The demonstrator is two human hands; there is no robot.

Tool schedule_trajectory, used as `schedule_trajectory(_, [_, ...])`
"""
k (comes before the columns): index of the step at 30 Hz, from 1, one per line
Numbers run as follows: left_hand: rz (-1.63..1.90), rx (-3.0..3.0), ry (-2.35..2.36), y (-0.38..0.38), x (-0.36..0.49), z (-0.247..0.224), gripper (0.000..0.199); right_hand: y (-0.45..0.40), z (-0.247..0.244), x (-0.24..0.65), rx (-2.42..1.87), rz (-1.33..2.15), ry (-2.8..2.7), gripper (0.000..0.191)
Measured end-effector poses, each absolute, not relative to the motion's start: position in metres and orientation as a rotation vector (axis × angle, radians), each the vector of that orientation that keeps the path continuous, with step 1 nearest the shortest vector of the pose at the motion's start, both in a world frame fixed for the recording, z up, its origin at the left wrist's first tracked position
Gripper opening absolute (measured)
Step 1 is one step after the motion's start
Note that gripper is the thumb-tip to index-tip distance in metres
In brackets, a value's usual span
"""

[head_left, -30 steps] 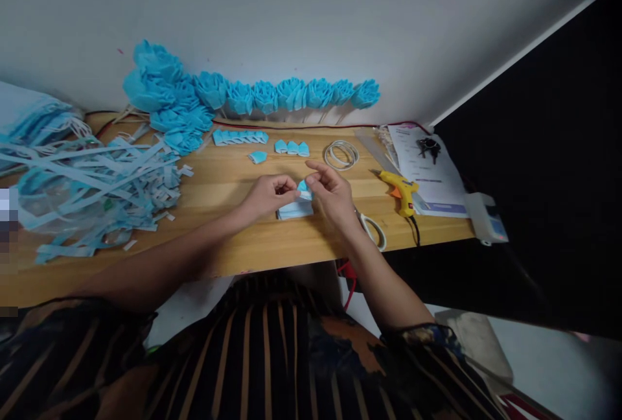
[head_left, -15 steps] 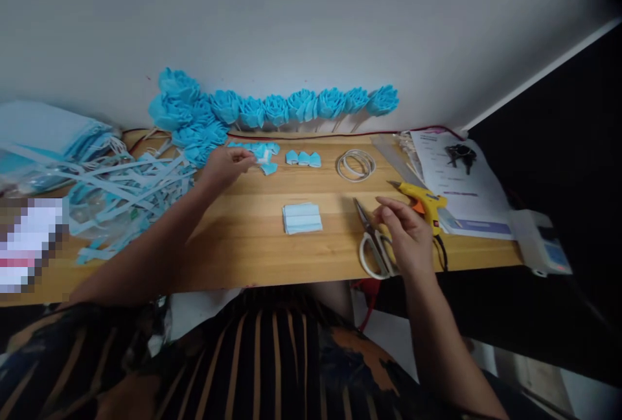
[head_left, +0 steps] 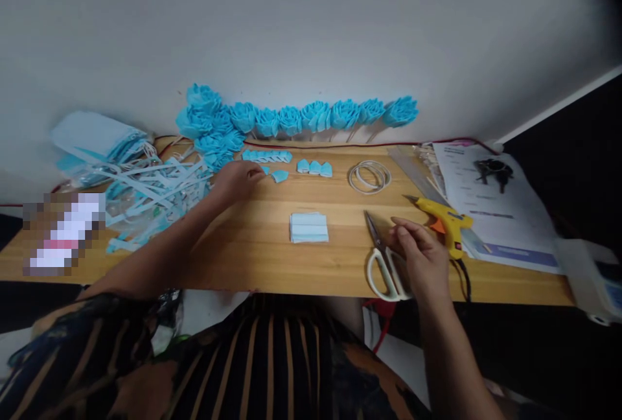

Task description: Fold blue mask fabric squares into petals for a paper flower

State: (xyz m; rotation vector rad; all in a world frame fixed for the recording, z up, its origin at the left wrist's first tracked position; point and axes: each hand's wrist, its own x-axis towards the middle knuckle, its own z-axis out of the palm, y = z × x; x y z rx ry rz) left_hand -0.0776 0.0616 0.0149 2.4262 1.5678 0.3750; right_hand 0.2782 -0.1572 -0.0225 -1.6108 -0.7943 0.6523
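My left hand (head_left: 237, 183) reaches across the table with its fingers bent together. At its fingertips is a small blue fabric piece (head_left: 265, 170), partly covered by the fingers. Another cut blue piece (head_left: 280, 177) lies just right of it. Behind them runs a row of overlapping blue petal pieces (head_left: 267, 156), and a shorter row (head_left: 314, 168) sits to the right. My right hand (head_left: 424, 256) hovers by the scissors (head_left: 383, 268), covering part of one white handle; its fingers are loosely curled, thumb and forefinger slightly apart, with nothing visible between them.
A stack of pale blue rectangles (head_left: 309, 228) lies in front. Blue fabric flowers (head_left: 315, 115) line the wall. White strips (head_left: 155, 186) are heaped left. Wire rings (head_left: 369, 177), a yellow glue gun (head_left: 449, 222), papers (head_left: 490, 199) and keys (head_left: 493, 172) lie right.
My left hand has lowered the piece it held to the table beside the other cut piece. My right hand stays by the scissors. The whole view has shifted slightly.
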Motion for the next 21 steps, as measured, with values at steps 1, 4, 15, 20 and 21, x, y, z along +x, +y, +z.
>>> schedule_trajectory(1, [0.393, 2.447, 1.563, 0.065, -0.076, 0.015, 0.029, -0.157, -0.023, 0.278, -1.591, 0.671, -0.775, 0.034])
schedule_trajectory(4, [0.413, 2.588, 1.463, 0.072, -0.072, 0.014, 0.030, -0.158, -0.020, 0.278, -1.524, 0.726, -0.710, 0.032])
schedule_trajectory(15, [0.272, 2.830, 1.170, 0.078, -0.052, 0.001, 0.030, -0.157, -0.018, 0.278, -1.449, 0.853, -0.632, 0.034])
schedule_trajectory(20, [0.479, 2.706, 1.354, 0.059, -0.054, 0.011, 0.032, -0.157, -0.016, 0.277, -1.435, 0.908, -0.612, 0.036])
schedule_trajectory(21, [0.556, 2.647, 1.380, 0.053, -0.057, 0.020, 0.033, -0.158, -0.015, 0.277, -1.433, 0.921, -0.614, 0.036])
